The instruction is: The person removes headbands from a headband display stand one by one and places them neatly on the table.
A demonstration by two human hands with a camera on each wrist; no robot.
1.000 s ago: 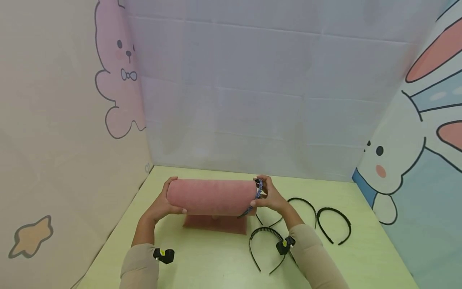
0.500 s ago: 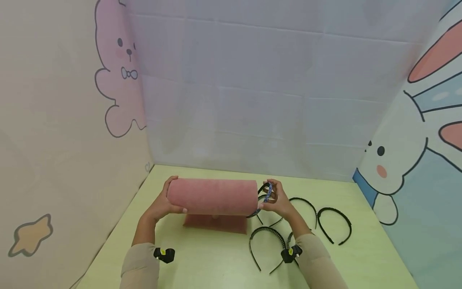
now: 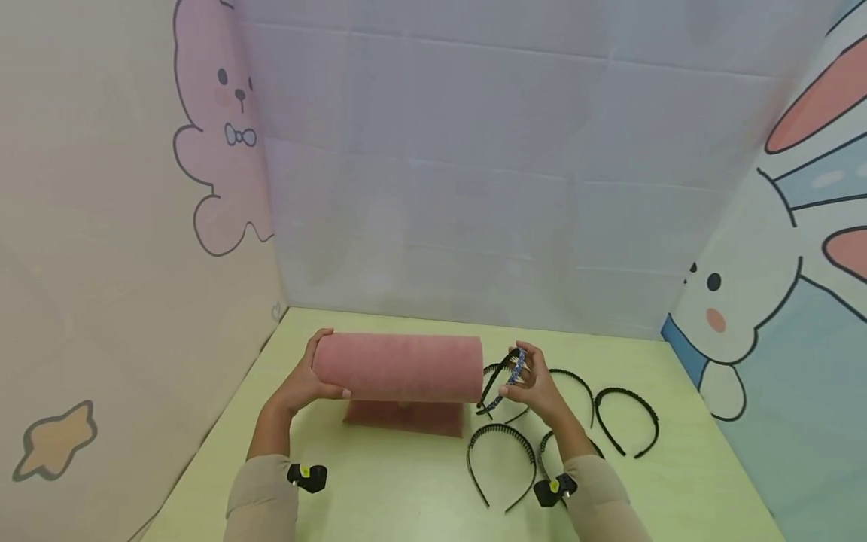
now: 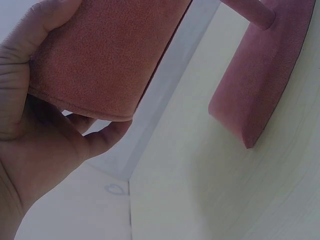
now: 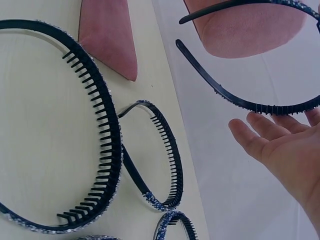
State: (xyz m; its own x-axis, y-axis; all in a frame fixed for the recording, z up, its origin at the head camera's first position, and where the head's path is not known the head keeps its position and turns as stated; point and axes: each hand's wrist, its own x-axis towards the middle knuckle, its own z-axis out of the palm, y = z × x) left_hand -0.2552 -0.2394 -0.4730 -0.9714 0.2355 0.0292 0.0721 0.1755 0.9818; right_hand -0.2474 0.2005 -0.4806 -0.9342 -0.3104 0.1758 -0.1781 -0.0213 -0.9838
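Near: loose headbands (image 3: pixel 502 467) flat on tabletop (image 3: pixel 379 497), right of stand base. Right hand (image 3: pixel 535 384) pinches blue-beaded headband (image 3: pixel 501 384) (held in air, touching nothing else), now pulled clear of pink velvet roll (image 3: pixel 398 368), just right of its end; a second ago it sat over that end. Headband is off stand. Left hand (image 3: pixel 305 384) stays curled round roll's far-left end, steadying it.

A staged tabletop booth, not a lived-in room

Cartoon rabbit panels (image 3: pixel 765 301) and a creased backdrop sheet (image 3: pixel 474 165) wall in a pale green table (image 3: pixel 379 489).
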